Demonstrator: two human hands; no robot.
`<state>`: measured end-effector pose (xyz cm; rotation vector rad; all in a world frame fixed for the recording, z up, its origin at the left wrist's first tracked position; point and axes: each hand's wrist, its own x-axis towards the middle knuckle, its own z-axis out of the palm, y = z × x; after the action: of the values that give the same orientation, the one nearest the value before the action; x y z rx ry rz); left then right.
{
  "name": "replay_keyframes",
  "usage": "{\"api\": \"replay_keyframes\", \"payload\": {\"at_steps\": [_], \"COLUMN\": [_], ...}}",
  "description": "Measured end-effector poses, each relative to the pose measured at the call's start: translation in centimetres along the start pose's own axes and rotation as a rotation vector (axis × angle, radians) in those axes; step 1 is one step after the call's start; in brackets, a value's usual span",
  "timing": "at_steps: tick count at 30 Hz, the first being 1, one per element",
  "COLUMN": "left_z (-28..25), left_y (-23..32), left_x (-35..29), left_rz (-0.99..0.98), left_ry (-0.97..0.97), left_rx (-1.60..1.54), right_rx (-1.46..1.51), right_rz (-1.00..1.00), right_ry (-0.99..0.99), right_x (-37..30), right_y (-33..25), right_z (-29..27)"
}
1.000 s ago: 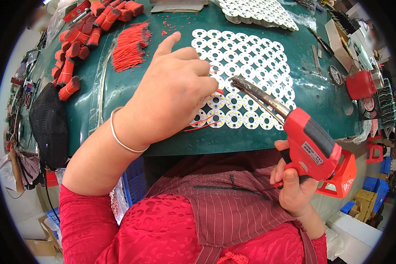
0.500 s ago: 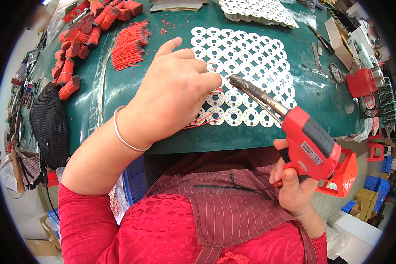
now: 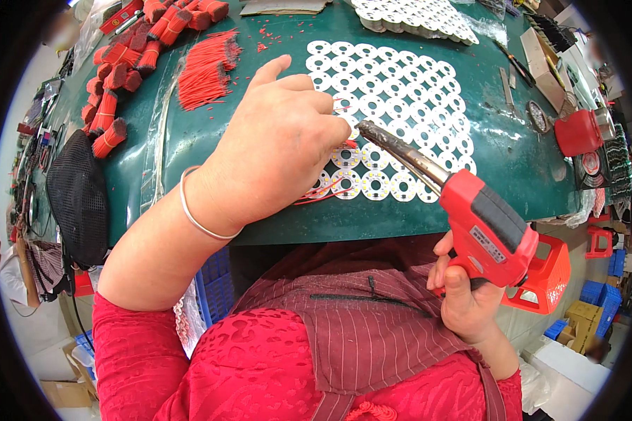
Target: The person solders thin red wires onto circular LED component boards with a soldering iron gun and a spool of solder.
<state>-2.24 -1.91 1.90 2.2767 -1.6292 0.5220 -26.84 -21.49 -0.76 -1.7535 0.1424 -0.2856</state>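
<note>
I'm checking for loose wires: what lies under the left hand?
Red wires and round white boards show beside the left hand; whatever lies directly beneath its palm is covered.

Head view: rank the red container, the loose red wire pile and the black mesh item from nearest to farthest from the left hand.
1. Loose red wire pile: up and left of the left hand.
2. Black mesh item: far left, lower.
3. Red container: far right.
</note>
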Motion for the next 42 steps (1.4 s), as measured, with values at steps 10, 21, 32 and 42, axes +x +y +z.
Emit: {"api": "replay_keyframes", "payload": {"at_steps": [10,21,32,42], "left_z": [0.1,0.0,0.4,-1.8], "left_y": [0.0,-0.1,-0.2,1.3], "left_x": [0.1,0.1,0.1,-0.4], "left_rz": [0.012,0.008,-0.003,-0.007], "left_ry": [0.011,0.002,0.097,0.042], "left_rx": [0.002,0.003,-0.130,-0.083], "right_rx": [-0.039,-0.098,0.059,0.108], "right_rz": [-0.093,-0.095,-0.022,0.025], "right_ry": [-0.039,-0.012,0.052,0.113], "right_x": [0.6,0.5,0.4,-0.6], "right_y": [0.1,0.1,-0.9,-1.7], "right_z": [0.0,-0.1,-0.2,0.0]}}
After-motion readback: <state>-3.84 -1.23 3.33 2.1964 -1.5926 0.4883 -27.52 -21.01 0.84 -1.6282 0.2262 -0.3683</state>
